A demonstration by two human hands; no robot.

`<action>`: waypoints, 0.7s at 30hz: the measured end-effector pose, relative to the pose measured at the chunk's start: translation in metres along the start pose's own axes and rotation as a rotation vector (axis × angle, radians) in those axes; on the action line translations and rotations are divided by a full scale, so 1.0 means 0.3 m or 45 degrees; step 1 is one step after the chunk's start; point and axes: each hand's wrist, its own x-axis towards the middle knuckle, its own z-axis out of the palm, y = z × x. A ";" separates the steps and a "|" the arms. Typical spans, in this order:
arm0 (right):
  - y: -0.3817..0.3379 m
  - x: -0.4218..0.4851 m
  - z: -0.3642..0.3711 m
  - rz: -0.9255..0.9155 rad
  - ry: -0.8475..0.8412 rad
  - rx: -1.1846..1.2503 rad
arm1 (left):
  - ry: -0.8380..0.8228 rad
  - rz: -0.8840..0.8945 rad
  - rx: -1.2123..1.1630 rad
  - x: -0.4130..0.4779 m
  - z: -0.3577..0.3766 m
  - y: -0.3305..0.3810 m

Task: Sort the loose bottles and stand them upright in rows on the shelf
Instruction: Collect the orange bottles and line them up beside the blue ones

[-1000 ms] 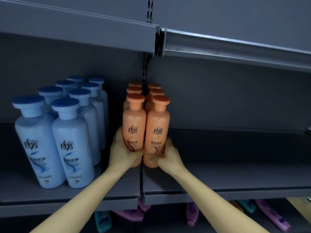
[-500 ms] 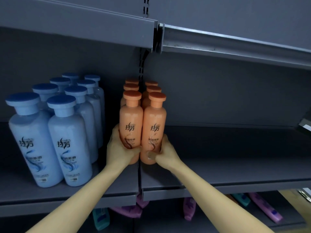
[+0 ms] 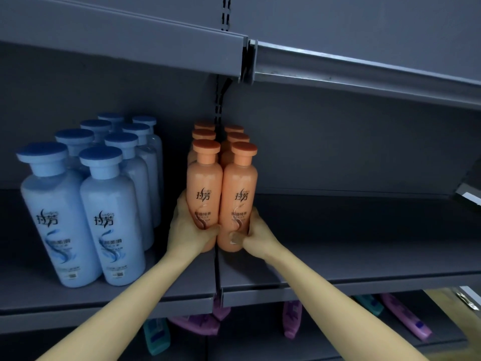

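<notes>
Several orange bottles stand upright in two rows at the middle of the grey shelf (image 3: 338, 259). My left hand (image 3: 186, 227) grips the front left orange bottle (image 3: 204, 183) low on its body. My right hand (image 3: 253, 234) grips the front right orange bottle (image 3: 240, 188) near its base, thumb across the front. Both front bottles stand upright and touch each other. To the left, several larger blue bottles (image 3: 109, 212) stand in two rows.
An upper shelf edge (image 3: 338, 71) overhangs the bottles. Below, purple bottles (image 3: 404, 319) and teal bottles (image 3: 156, 337) lie loose on the lower shelf. The shelf surface right of the orange rows is bare.
Both hands keep their hold on the two front orange bottles. The bottles and hands sit slightly lower and left in view, mostly from the camera shifting.
</notes>
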 end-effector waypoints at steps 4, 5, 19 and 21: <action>0.003 -0.002 0.002 -0.011 -0.014 -0.002 | -0.014 -0.023 0.063 0.002 -0.013 -0.014; 0.006 0.001 0.004 -0.002 -0.011 -0.006 | -0.018 -0.016 0.096 -0.001 -0.017 -0.023; 0.012 -0.092 0.067 0.023 0.179 -0.573 | -0.290 0.104 0.805 -0.185 -0.087 -0.046; 0.016 -0.116 0.061 -0.004 0.174 -0.668 | -0.334 0.112 0.889 -0.205 -0.084 -0.039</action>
